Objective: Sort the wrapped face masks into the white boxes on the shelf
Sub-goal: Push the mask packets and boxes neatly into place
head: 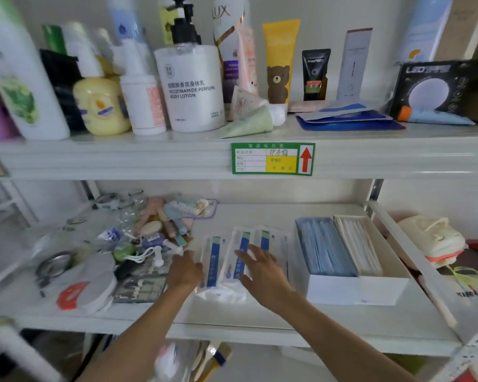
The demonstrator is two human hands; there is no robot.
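My left hand [185, 268] rests at the left edge of the wrapped masks [236, 260] on the lower shelf [260, 321]; whether it grips, I cannot tell. My right hand [262, 268] lies spread over them. White boxes [351, 285] just right, holding masks.

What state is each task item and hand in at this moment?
Wrapped face masks: lying loose on the shelf, unsorted.
White boxes: open, holding blue and white masks.
Left hand: touching the masks' left edge.
Right hand: fingers spread, resting on the masks.
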